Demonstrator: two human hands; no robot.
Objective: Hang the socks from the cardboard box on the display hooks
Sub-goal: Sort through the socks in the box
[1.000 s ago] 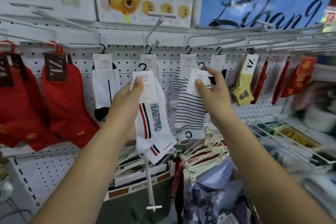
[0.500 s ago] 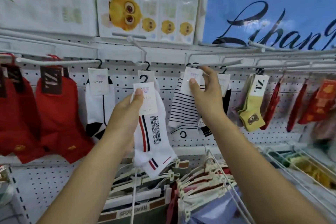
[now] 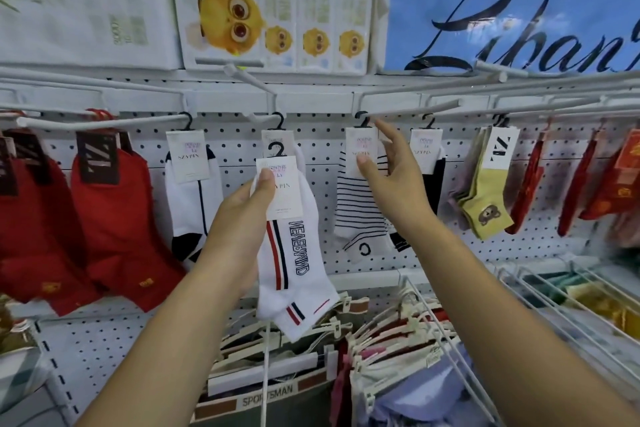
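At chest height before the white perforated pegboard (image 3: 235,135), your left hand (image 3: 249,208) grips a white ankle sock with red and navy stripes and outlined lettering (image 3: 294,263). Your thumb is curled over the front of its white paper label card (image 3: 282,187) and your other fingers are behind it, so the sock hangs in the air with its toe pointing down and to the right. You hold it clear of the pegs, and its small black hanger loop (image 3: 276,149) stands just in front of the card of another white sock hung on the middle peg. Your right hand (image 3: 391,180) is spread, with the fingers straight and reaching upward. The thumb tip touches the front of the card on a white sock with thin black stripes (image 3: 360,215), and the forefinger rises beside that card toward the peg above. You cannot tell from here whether any finger presses the card from behind. The striped sock hangs by its black loop on a white metal display hook (image 3: 415,108), just left of a black-and-white sock. To your left hang a white sock with navy trim (image 3: 190,198) and several red socks with dark labels (image 3: 117,218). To your right hang yellow-green socks with a bear motif (image 3: 485,204). Below your arms, cream plastic hangers carrying folded garments (image 3: 398,333) crowd a lower rail.
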